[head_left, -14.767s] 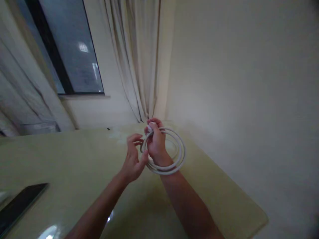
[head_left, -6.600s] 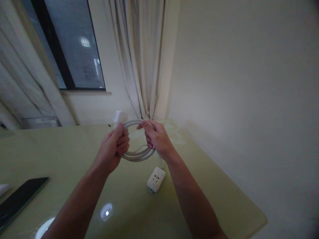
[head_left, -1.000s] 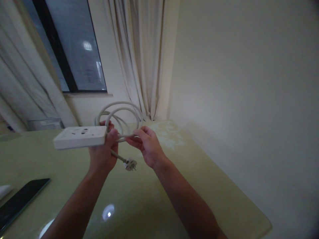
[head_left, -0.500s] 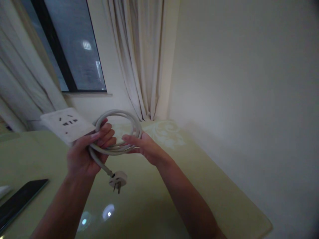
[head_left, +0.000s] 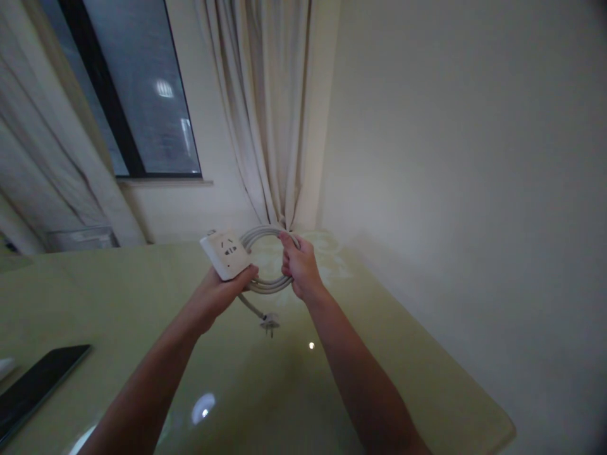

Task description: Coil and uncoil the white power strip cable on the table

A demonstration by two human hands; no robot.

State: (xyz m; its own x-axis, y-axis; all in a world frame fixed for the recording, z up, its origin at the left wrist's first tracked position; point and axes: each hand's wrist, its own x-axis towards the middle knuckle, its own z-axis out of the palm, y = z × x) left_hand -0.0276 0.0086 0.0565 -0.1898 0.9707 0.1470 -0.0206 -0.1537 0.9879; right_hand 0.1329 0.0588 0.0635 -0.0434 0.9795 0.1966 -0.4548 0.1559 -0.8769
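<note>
A white power strip (head_left: 226,254) with socket holes faces up in my left hand (head_left: 219,294), whose thumb lies along its lower edge. Its grey cord (head_left: 270,287) is wound in a round coil to the right of the socket block. My right hand (head_left: 302,265) is closed around the right side of that coil. Below the coil a short length of cord hangs down, ending in a pronged plug (head_left: 270,322). Both hands hold these things above the table; the left fingers are partly hidden under the block and cord.
The pale green glossy table (head_left: 142,303) runs to the wall (head_left: 450,189) on the right. A flat black device (head_left: 42,385) lies at its left, beside a small white object (head_left: 6,366). Curtains (head_left: 265,114) and a window (head_left: 142,88) stand behind.
Both hands have moved forward and to the right, carrying the power strip, coil and plug farther away. My right hand has changed from a loose touch to a closed grip on the coil.
</note>
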